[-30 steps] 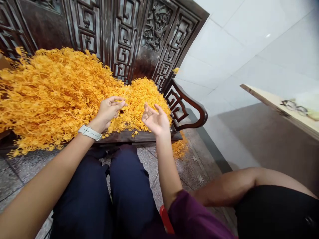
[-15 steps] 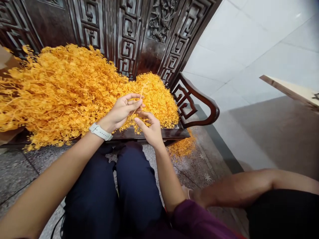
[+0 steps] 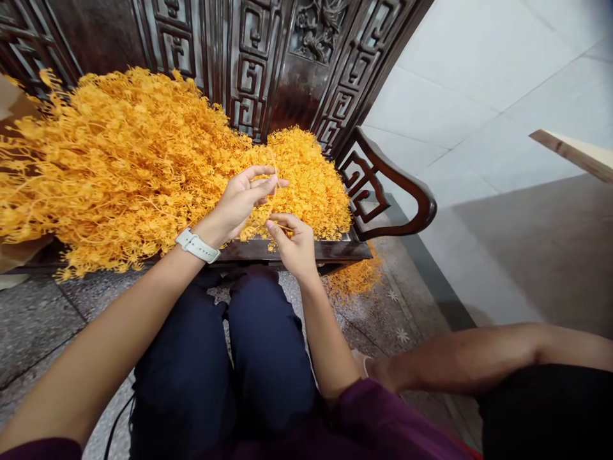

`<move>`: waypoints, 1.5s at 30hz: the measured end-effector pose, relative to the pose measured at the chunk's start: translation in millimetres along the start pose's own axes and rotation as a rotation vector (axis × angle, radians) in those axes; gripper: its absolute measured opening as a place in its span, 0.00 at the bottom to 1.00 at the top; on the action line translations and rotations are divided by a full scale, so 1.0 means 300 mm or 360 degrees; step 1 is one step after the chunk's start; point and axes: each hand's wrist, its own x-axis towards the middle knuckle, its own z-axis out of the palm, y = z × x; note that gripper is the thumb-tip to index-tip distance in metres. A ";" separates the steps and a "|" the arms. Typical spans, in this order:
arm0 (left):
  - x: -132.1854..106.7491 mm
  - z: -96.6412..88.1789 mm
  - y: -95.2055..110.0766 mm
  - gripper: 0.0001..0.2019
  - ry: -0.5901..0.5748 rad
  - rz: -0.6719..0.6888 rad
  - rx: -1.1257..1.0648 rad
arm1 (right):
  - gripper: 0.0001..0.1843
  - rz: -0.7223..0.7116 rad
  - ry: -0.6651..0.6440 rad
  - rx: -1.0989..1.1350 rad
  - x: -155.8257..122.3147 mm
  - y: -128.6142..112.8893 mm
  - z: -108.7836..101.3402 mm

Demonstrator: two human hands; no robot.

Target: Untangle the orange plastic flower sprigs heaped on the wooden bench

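Note:
My left hand, with a pale watch on its wrist, pinches a thin orange plastic-looking stem between thumb and fingers. Just below and to the right, my right hand has its thumb and forefinger pressed together near the lower part of that stem. What exactly lies in the right fingertips is too small to make out. Behind both hands spreads a big heap of orange artificial flower sprigs, which runs on into a smaller heap at the right.
The heaps lie on a dark carved wooden bench with a curved armrest. More orange sprigs are on the floor under its right end. Another person's bare leg is at lower right. A wooden board edge juts in at right.
My right thumb and forefinger have closed together near the stem, where they were apart before. My left hand stays pinched on the stem. The whole view has shifted slightly.

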 end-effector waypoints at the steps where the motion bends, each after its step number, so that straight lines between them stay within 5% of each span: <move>1: -0.003 -0.002 -0.003 0.21 0.0002 -0.0008 0.0069 | 0.10 0.0007 0.0082 0.0003 -0.002 -0.001 -0.001; 4: -0.013 -0.007 -0.007 0.30 -0.0084 -0.0007 0.0404 | 0.10 -0.0035 0.0248 -0.0010 -0.004 -0.010 -0.002; 12: -0.036 -0.006 0.001 0.21 -0.0422 0.0192 0.1057 | 0.12 -0.0062 0.0520 -0.0124 -0.014 -0.009 -0.031; 17: -0.022 -0.016 -0.012 0.14 -0.0356 0.0015 0.0828 | 0.12 -0.0222 0.0543 -0.0437 -0.004 -0.002 -0.078; 23: -0.015 -0.013 -0.009 0.17 -0.0332 -0.0214 0.0385 | 0.19 -0.0482 0.0526 -0.0543 -0.025 -0.036 -0.084; 26: -0.021 0.003 -0.007 0.17 -0.0381 -0.0264 0.0337 | 0.13 -0.0554 0.0437 -0.0613 -0.026 -0.043 -0.075; 31: -0.019 0.028 -0.001 0.08 -0.0129 -0.0250 0.0409 | 0.05 -0.0579 0.0491 -0.0523 -0.025 -0.038 -0.065; 37: -0.032 0.048 0.004 0.15 0.0136 -0.0099 0.0320 | 0.06 -0.0455 0.0065 -0.0507 -0.109 -0.071 -0.046; 42: -0.031 0.108 0.003 0.14 0.0333 0.0012 0.0324 | 0.09 -0.0386 0.0187 -0.0606 -0.162 -0.103 -0.046; 45: 0.015 0.094 0.011 0.14 0.0576 0.0180 0.0267 | 0.17 -0.0420 0.0197 -0.0420 -0.211 -0.146 -0.030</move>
